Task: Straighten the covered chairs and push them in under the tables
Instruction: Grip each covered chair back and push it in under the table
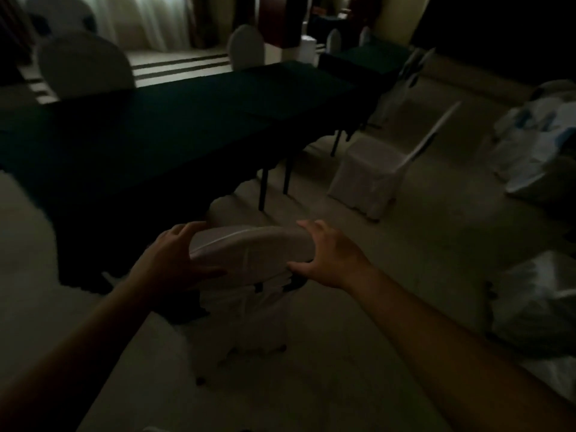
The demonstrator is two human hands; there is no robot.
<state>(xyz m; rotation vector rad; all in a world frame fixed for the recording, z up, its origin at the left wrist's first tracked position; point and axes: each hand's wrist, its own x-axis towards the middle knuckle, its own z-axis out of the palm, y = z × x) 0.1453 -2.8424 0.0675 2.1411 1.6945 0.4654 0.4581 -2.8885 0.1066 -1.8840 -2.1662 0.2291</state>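
Head view | six covered chairs, two tables | left hand, right hand clasp nearest chair back, fingers curled over either end

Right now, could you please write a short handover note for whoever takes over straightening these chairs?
Left hand and right hand both grip the top of the near covered chair's backrest, one at each end.
That chair stands at the near end of the dark-clothed table, its seat not yet tucked under.
A second covered chair stands out on the floor to the right, clear of the table.
Chairs on the far side look close to the table.
Left: push in the held chair, then the right one.
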